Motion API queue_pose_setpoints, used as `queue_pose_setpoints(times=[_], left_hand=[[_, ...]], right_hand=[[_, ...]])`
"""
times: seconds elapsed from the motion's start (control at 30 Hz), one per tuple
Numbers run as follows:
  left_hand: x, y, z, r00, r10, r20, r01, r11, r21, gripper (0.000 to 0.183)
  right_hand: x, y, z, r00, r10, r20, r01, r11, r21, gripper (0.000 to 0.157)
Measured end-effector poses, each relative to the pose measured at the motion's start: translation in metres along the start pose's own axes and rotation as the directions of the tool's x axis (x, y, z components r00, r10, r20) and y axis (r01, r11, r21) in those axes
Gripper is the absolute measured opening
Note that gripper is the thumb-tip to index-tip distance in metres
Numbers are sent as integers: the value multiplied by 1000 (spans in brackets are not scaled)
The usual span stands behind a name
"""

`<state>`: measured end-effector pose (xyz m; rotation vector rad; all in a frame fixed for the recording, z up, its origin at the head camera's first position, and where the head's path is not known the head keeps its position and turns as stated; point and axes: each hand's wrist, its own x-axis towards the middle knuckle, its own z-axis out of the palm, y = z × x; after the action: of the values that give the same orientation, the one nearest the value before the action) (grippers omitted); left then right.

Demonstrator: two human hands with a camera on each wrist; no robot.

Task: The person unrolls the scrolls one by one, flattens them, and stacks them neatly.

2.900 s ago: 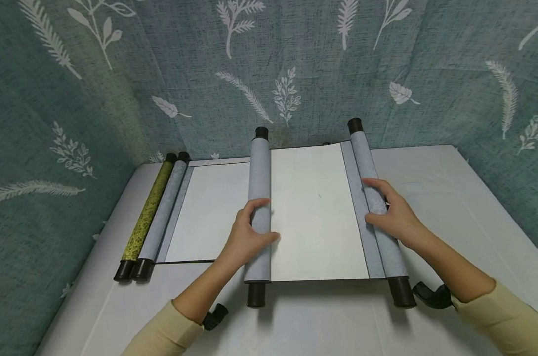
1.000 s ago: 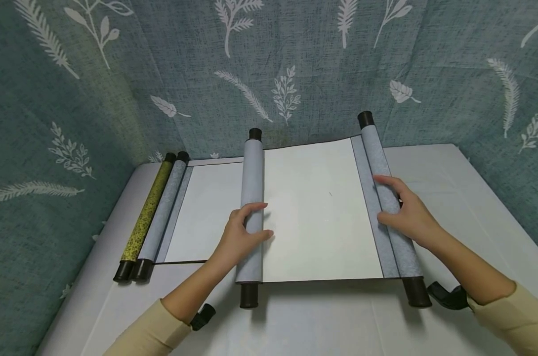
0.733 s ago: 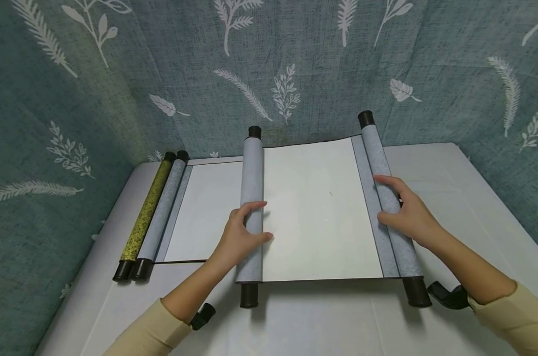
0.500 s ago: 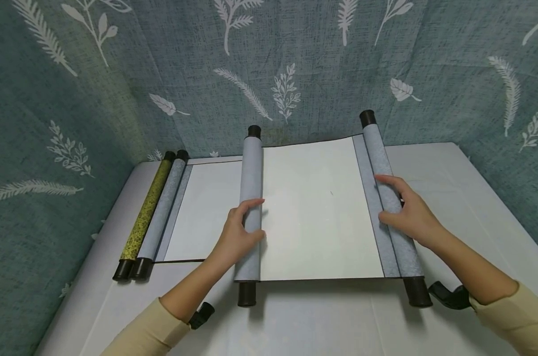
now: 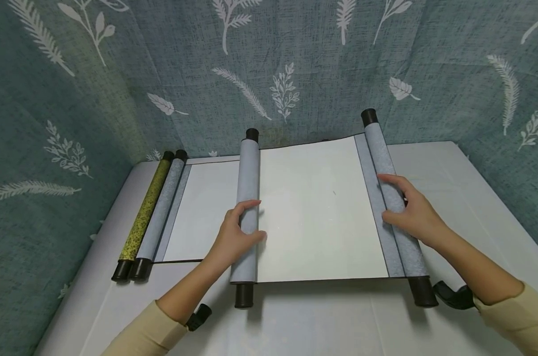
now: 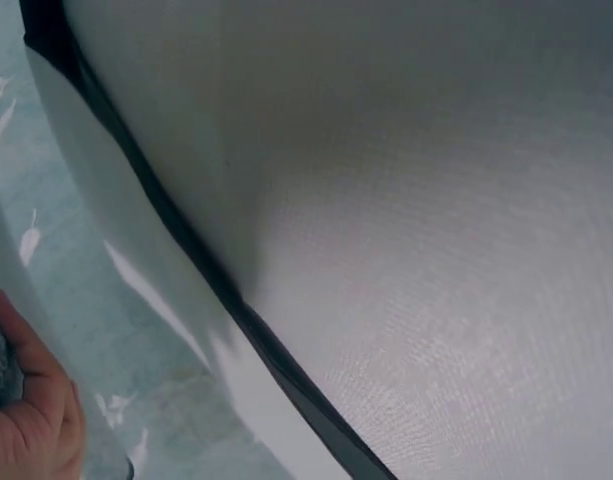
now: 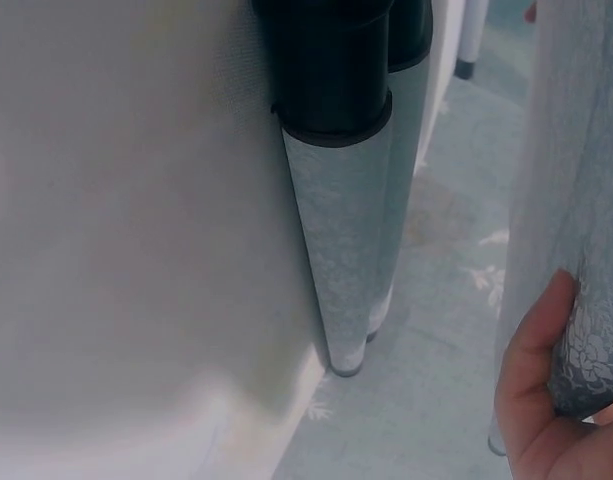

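A hanging scroll with blank white paper [image 5: 317, 212] is stretched between two grey-blue rolls with dark end knobs. My left hand [image 5: 235, 235] grips the left roll [image 5: 247, 173], fingers over the far side and thumb toward the paper. Around the right roll [image 5: 380, 153] curls my right hand [image 5: 413, 210], its thumb near the grey border strip. This scroll is raised above the table, casting a shadow under its lower edge. In the right wrist view, the right hand [image 7: 536, 400] shows around a patterned dark roll end [image 7: 591, 365]. The left wrist view shows part of the left hand [image 6: 36, 410] at the lower left.
A second scroll with white paper [image 5: 206, 212] lies partly unrolled on the white table [image 5: 322, 326], its right part hidden behind the held one. Beside its grey-blue roll [image 5: 162, 207] lies a rolled yellow-green patterned scroll [image 5: 147, 207]. A leaf-patterned curtain [image 5: 322, 89] stands behind.
My hands have moved apart, the left leftward and the right rightward, and more white paper shows between the rolls. The scrolls on the left have stayed in place.
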<state>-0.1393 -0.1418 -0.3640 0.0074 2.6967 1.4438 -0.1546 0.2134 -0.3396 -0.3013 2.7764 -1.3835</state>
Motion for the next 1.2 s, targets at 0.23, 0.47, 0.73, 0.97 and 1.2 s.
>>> queue_pose_setpoints(times=[0.23, 0.47, 0.73, 0.97, 1.2], left_hand=[[-1, 2, -1, 1000, 8, 5, -8, 1000, 12, 68], [0, 2, -3, 999, 36, -16, -36, 999, 22, 67], [0, -1, -7, 999, 38, -35, -36, 998, 55, 65], [0, -4, -10, 1000, 11, -21, -10, 999, 39, 57], [0, -5, -8, 1000, 8, -15, -8, 1000, 27, 56]], right_hand=[[0, 0, 0, 1000, -11, 0, 11, 1000, 16, 76], [0, -1, -1, 1000, -1, 0, 1, 1000, 15, 76], [0, 0, -2, 1000, 1, -3, -1, 1000, 16, 76], [-1, 6, -4, 1000, -3, -8, 3, 1000, -4, 77], [-1, 7, -4, 1000, -3, -9, 3, 1000, -9, 77]])
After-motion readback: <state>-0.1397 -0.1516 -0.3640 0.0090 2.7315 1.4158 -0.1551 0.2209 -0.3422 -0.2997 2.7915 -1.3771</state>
